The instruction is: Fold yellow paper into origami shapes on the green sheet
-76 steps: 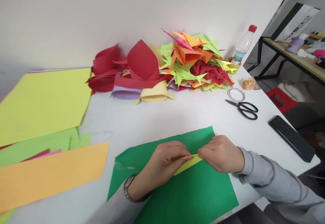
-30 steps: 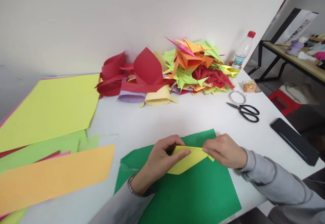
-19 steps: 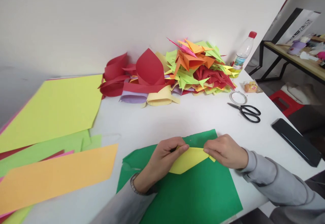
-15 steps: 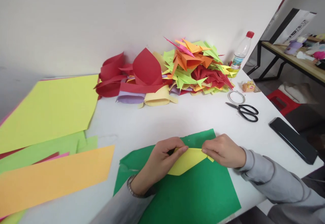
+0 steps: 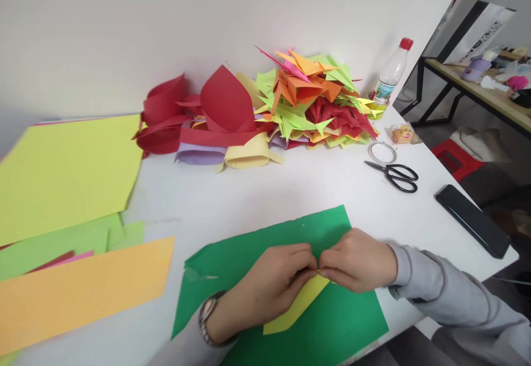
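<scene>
A folded piece of yellow paper (image 5: 295, 306) slants above a green sheet (image 5: 265, 233) that lies on the white table. My left hand (image 5: 277, 283) pinches its upper edge between thumb and fingers and covers part of it. Right beside it, my right hand (image 5: 352, 260) is closed on the same paper at its upper right end. The fingertips of both hands nearly meet there, and the exact fold under them is hidden.
An orange strip (image 5: 87, 294) and yellow-green sheets (image 5: 70, 178) lie at left. Folded red paper shapes (image 5: 227, 103) and a colourful paper heap (image 5: 309, 98) stand by the wall. Black scissors (image 5: 400, 178), a tape roll (image 5: 382, 152), a bottle (image 5: 390, 73) and a black phone (image 5: 473, 220) are at right.
My hands have come together, the left one moving right and down. The yellow paper has swung to a steeper slant and shows as a narrower strip. The whole view has shifted slightly.
</scene>
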Tool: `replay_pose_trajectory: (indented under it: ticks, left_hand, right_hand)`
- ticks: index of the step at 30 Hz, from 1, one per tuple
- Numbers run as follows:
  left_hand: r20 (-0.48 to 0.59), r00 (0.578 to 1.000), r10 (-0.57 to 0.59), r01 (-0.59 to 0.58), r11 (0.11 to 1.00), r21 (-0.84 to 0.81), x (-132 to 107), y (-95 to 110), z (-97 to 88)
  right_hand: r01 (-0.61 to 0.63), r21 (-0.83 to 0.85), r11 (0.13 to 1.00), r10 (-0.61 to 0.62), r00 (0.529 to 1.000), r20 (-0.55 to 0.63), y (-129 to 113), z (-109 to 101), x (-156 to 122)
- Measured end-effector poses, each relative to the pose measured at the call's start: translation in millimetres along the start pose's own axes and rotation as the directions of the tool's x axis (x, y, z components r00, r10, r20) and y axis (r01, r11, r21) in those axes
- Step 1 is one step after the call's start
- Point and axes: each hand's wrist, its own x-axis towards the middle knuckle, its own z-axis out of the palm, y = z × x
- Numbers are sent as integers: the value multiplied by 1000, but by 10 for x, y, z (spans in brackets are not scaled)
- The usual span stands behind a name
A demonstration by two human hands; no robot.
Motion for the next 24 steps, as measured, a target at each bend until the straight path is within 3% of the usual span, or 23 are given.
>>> replay_pose_trajectory:
  ticks: [4,8,14,17,21,24]
  left_hand:
    - [-28,999,-41,40,999,-20,14,-23,-62]
    - [-53,998,-23,26,999,47,7,-10,-49]
    - [-61,993,102,-81,957,280,-22,52,90]
    - [-59,990,125,-91,913,398,-29,65,101]
    - [-97,982,160,-108,909,403,-34,26,41]
    - [-134,970,205,-125,885,449,-32,-2,10]
  right_hand:
    - [-88,38,995,88,996,5,34,-90,1]
    - [-63,-46,997,64,998,21,62,-72,8]
    - [16,-145,989,-22,999,-41,51,38,1]
    - [1,-137,991,-7,999,-46,35,28,1]
    - [-64,-61,996,63,998,-13,27,-50,-6]
    - [-73,-123,990,67,996,-53,31,-68,-13]
